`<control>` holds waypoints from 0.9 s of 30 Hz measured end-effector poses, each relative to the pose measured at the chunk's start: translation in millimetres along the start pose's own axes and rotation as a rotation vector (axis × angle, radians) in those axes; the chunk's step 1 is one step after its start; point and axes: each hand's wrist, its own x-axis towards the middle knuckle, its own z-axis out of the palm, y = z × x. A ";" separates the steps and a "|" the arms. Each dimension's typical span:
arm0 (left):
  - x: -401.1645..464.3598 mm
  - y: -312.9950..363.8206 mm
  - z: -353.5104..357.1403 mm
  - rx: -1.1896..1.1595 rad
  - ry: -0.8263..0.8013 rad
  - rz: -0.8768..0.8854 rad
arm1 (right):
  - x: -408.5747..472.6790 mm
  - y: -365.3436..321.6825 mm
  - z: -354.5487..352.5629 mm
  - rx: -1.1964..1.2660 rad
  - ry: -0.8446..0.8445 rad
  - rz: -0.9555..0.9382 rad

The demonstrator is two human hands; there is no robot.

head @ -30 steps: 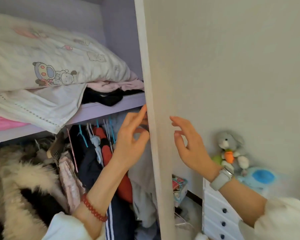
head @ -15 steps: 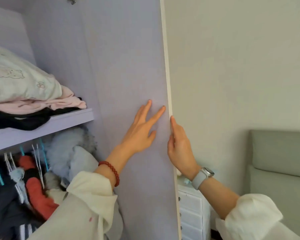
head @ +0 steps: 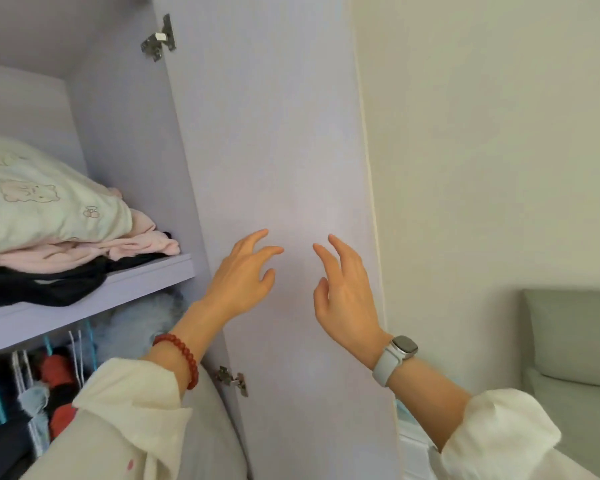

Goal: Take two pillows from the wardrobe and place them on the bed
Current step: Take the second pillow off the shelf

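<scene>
Lilac laminate fills the middle of our view: the inner face of the open wardrobe door (head: 284, 168), hung on two metal hinges, one (head: 158, 39) near the top and one (head: 232, 380) low down. We hold both hands up in front of this panel. Our left hand (head: 239, 285) has its fingers (head: 257, 237) spread and loosely extended, gripping nothing; a red bead bracelet (head: 182, 355) circles that wrist. Our right hand (head: 345, 292) is likewise relaxed, fingers straight and apart, holding nothing, with a pale grey watch (head: 395, 358) on the wrist. We cannot tell whether either hand's fingertips touch the door. Both sleeves are cream-white. To the left, on the wardrobe shelf (head: 125, 282), a pillow (head: 49, 202) in pale green fabric printed with small bears lies on top of a folded pink cloth (head: 118, 247), which in turn rests on a black garment (head: 49, 289). Below the shelf hang clothes on hangers (head: 49, 386). At the far right, beyond the door's edge, we see the grey-green padded headboard of the bed (head: 575, 337) against a cream wall (head: 499, 133).
</scene>
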 end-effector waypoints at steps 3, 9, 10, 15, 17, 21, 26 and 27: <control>-13.7 -46.2 -53.0 0.126 0.102 -0.063 | 22.6 -33.7 30.4 0.062 -0.095 -0.086; -67.6 -153.7 -173.7 0.611 0.238 -0.315 | 78.4 -123.2 121.7 0.242 -0.215 -0.262; -79.4 -171.1 -193.9 0.692 0.260 -0.348 | 88.6 -141.2 138.0 0.272 -0.219 -0.287; -133.6 -248.2 -276.1 0.927 0.125 -0.600 | 133.8 -234.4 225.2 0.296 -0.235 -0.452; -145.5 -276.2 -298.4 1.012 0.014 -0.689 | 150.4 -272.5 256.4 0.269 -0.263 -0.515; -159.6 -318.0 -316.1 1.168 0.005 -0.600 | 173.2 -334.5 302.1 0.158 -0.410 -0.621; -149.4 -345.8 -324.0 1.320 0.212 -0.415 | 193.6 -371.2 331.2 0.190 -0.377 -0.498; -142.2 -344.4 -326.9 1.339 0.273 -0.392 | 199.7 -376.4 331.0 0.181 -0.313 -0.490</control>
